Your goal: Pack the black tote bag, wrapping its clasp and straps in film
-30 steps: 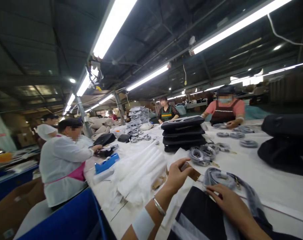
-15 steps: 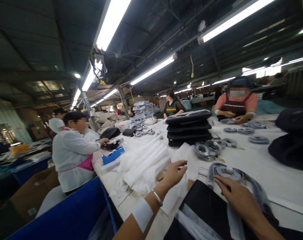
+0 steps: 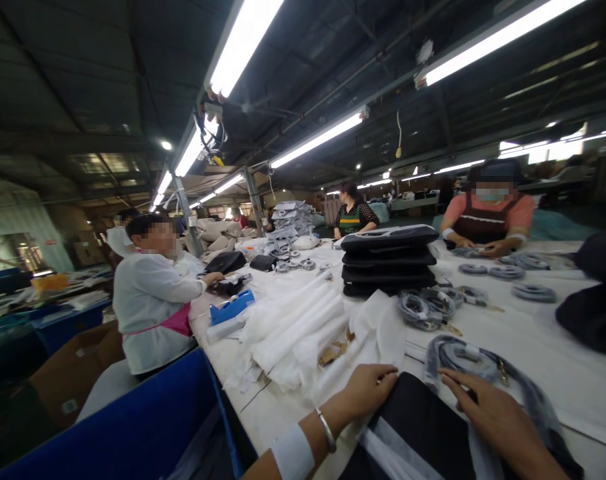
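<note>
A black fabric bag (image 3: 417, 427) lies in front of me at the bottom of the view, with a strip of translucent white wrapping across it. My left hand (image 3: 370, 390), with a silver bangle at the wrist, has its fingers closed at the bag's far left edge. Over the bag's right side is my right hand (image 3: 493, 410), fingers apart and holding nothing I can see. Its fingertips are beside a grey coiled strap (image 3: 465, 360) in clear plastic with a brass-coloured clip. Part of the bag is hidden by my forearms and the frame's edge.
White sheets (image 3: 303, 317) are heaped left of centre, near a blue tape dispenser (image 3: 231, 307). Beyond stand stacked black bags (image 3: 389, 263) and more coiled straps (image 3: 423, 308). A blue bin (image 3: 147, 413) is at lower left. Co-workers sit around the table.
My left hand has come down and towards me, from above the white sheets to the black bag's edge. My right hand stays by the coiled strap. The whole view has shifted slightly.
</note>
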{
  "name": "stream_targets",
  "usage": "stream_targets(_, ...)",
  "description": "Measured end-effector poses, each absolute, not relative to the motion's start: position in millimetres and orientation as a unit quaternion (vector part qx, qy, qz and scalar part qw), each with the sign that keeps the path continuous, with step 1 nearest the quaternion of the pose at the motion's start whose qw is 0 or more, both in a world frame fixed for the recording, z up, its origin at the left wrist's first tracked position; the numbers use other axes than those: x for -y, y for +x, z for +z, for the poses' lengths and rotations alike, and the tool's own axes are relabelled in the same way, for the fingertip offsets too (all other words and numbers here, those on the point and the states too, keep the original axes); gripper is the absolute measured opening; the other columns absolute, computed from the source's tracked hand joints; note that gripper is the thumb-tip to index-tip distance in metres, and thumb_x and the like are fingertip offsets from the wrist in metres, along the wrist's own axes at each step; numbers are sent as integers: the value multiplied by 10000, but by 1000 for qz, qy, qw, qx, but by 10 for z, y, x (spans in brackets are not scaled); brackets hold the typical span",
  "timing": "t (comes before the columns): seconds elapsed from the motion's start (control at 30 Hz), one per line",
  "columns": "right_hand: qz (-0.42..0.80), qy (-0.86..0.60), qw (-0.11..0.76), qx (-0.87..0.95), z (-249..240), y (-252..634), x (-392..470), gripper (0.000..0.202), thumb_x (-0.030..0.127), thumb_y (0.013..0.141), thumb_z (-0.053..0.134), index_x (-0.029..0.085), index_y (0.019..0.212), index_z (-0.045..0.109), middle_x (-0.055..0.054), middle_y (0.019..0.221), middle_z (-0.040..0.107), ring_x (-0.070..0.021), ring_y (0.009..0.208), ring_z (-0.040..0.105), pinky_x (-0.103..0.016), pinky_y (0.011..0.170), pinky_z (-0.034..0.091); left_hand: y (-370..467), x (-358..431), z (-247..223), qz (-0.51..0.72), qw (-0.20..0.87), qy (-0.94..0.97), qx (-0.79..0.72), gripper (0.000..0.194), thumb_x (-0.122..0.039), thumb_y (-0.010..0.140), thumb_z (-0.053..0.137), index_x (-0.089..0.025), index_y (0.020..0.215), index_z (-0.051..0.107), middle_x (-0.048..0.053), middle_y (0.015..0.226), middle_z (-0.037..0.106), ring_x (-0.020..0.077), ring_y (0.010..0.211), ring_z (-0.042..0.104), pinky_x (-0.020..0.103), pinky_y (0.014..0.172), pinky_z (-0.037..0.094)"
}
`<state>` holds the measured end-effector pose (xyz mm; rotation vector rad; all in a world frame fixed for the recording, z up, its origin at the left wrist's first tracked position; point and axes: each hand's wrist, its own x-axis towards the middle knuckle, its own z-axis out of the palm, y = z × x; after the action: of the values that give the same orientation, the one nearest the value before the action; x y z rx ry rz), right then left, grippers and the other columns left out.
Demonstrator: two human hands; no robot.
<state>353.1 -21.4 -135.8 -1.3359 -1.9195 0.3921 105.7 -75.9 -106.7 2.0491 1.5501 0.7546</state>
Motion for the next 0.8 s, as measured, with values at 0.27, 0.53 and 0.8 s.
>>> stream_targets(0.27,189,-531,371,738,-1379,3543,198,510,630,799,484,266,1017,767,-66,1089,743,-303,880,713,-441,884,535,1463,1395,-864,222,115,907,-339,399,-458,992,409,-281,1310,572,17,1266,674,161,1179,617,259,1032,441)
stream_targets(0.53,186,-549,364,729,-1242,3502,381,423,499,884,465,229,1079,726,-68,1096,737,-214,661,697,-393,808,529,1543,1826,-1072,152,14,931,-330,523,-529,1003,323,-253,1439,407,68,1455,507,230,1362,447,440,1168,296)
stream_targets(0.8,180,-545,368,731,-1235,3497,391,359,460,896,497,245,1062,732,-39,1071,738,-183,636,691,-344,745,537,1517,1812,-984,248,137,905,-318,374,-392,985,470,-227,1300,587,56,1328,627,187,1252,563,343,1117,395)
